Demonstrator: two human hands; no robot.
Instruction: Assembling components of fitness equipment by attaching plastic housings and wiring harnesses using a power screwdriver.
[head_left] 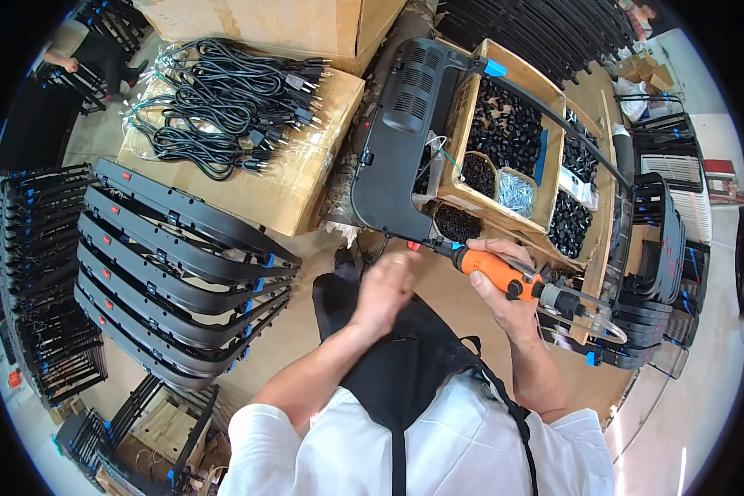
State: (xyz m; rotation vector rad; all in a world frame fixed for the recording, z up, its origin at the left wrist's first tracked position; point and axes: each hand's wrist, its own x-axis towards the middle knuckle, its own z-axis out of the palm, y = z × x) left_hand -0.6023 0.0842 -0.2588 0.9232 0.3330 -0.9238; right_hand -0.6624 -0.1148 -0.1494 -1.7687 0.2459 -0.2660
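My right hand (511, 310) is wrapped round an orange and black power screwdriver (498, 275). Its tip points left, toward the lower end of a black frame with a vented plastic housing (398, 157). Just below that end, my left hand (386, 291) is closed, with its fingers bent together and slightly blurred. What it holds, if anything, is hidden. The black frame leans beside a cardboard tray (551, 178) holding small black parts (504, 116), dark screws (478, 174) and silver screws (516, 193).
Black power cords (215, 107) lie in a heap on a cardboard box (306, 186) at the far left. A stack of curved black frames (182, 273) stands to my left. More black frames (649, 310) are stacked on the right. Another person (78, 50) is at the far left.
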